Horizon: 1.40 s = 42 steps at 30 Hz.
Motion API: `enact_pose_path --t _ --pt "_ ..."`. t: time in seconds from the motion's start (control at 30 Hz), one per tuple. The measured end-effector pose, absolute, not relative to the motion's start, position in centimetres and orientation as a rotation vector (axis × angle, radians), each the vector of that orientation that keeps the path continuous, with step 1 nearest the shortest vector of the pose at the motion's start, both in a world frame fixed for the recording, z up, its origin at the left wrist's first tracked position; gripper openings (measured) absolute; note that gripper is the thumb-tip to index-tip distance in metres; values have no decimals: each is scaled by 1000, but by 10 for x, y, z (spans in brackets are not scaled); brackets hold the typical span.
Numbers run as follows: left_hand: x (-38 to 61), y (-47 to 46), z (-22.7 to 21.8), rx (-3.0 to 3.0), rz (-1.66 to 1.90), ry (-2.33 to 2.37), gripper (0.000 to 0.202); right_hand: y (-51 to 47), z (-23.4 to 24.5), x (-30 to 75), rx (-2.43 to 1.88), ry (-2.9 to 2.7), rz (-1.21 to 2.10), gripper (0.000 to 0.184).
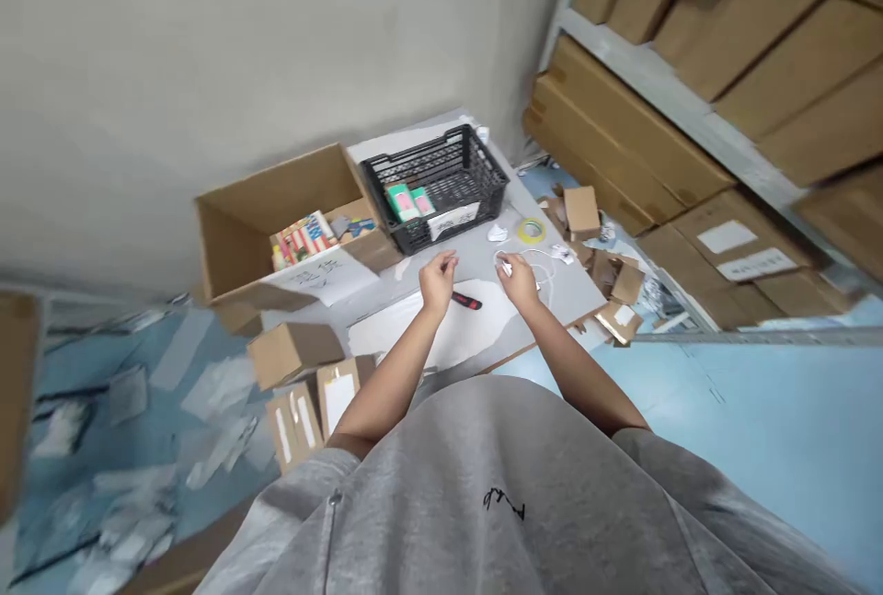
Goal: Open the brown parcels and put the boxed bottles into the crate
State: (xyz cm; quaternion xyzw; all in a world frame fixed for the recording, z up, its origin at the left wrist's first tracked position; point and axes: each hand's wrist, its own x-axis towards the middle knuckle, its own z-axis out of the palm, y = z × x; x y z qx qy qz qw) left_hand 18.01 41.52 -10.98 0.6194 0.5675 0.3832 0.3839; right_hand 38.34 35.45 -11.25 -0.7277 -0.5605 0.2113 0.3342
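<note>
Grey shirt (pixel 510 494), cord (pixel 553 270) in right grip (pixel 507 266)

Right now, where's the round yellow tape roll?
In the head view, the round yellow tape roll lies on the grey tabletop, right of the black plastic crate, beyond the right hand.

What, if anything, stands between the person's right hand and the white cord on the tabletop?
Nothing visible: the right hand is right at the white cord, whose loops spread beside it. The yellow tape roll lies beyond, not between them.
</note>
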Motion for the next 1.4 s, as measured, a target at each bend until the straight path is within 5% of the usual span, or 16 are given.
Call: enact_pose_path --t 0.33,0.47,0.7,1.03,1.17,1.4 --pt "-36 293 -148 1167 1034 2158 20 375 -146 140 -1400 -2247 1116 33" --pt "-90 238 -162 1145 767 2403 36 361 -162 62 -1234 -2507 1255 40" --pt "-114 186 -198 1240 216 2435 125 342 -203 1 -1259 -2706 1341 59" --pt "-101 215 -217 1548 125 2298 128 340 -215 42 -1424 -2612 1266 48" --pt "-94 252 -205 1855 217 2030 119 339 -210 74 -1476 -2532 1036 67" --pt "-63 354 -200 2233 224 1400 122 349 -204 145 -1670 -2596 678 127"
